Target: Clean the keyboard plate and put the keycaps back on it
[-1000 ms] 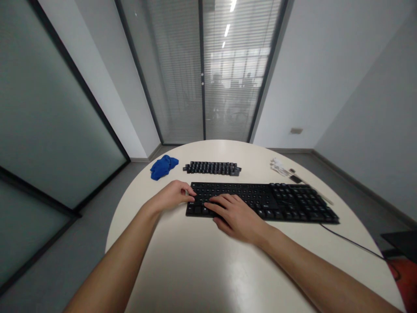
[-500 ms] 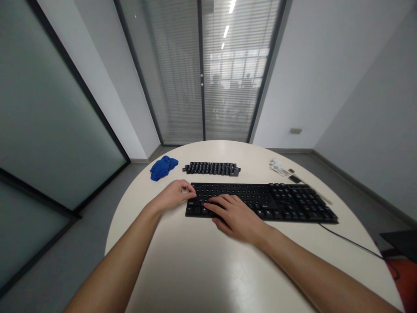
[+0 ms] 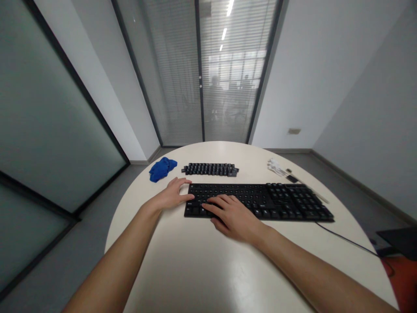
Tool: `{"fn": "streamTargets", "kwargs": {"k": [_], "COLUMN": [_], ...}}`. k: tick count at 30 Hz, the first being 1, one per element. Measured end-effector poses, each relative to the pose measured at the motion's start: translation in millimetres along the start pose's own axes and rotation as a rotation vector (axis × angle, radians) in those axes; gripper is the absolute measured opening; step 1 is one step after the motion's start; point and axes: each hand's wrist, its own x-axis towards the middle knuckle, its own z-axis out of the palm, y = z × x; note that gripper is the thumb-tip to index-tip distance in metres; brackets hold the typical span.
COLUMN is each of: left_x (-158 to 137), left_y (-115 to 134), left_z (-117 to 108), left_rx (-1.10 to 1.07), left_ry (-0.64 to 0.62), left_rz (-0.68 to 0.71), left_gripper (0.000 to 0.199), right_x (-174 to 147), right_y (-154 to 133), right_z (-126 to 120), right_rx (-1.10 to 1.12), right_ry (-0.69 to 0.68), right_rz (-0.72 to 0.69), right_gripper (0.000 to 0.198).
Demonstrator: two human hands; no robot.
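A black keyboard (image 3: 283,202) lies across the table in front of me; much of its upper left part shows bare key sockets without caps. My left hand (image 3: 172,194) is at its left end, thumb and fingers apart, the tips at the keyboard's edge. With fingers spread, my right hand (image 3: 230,215) rests on the lower left keys, and I see nothing held in it. Behind the keyboard, several loose black keycaps (image 3: 210,169) are laid out in tight rows.
A crumpled blue cloth (image 3: 162,168) lies at the far left of the white round table (image 3: 195,269). White cotton-like bits (image 3: 275,166), a small black piece (image 3: 292,178) and a thin stick (image 3: 316,193) are at the right. The keyboard's cable (image 3: 345,238) runs off the right edge.
My left thumb and fingers have spread apart from a near pinch at the keyboard's left end. My right hand stays on the keys. The view has shifted slightly.
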Motion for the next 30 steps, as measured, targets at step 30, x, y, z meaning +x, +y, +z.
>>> {"fn": "streamTargets", "kwargs": {"k": [30], "left_x": [19.9], "left_y": [-21.9], "left_z": [21.0], "left_rx": [0.265], "left_ry": [0.138], "left_rz": [0.108], "left_gripper": [0.064], "right_x": [0.2], "right_y": [1.5], "right_z": [-0.1], "right_rx": [0.017], "right_ry": [0.002], "right_rz": [-0.015], "right_gripper": [0.045]}}
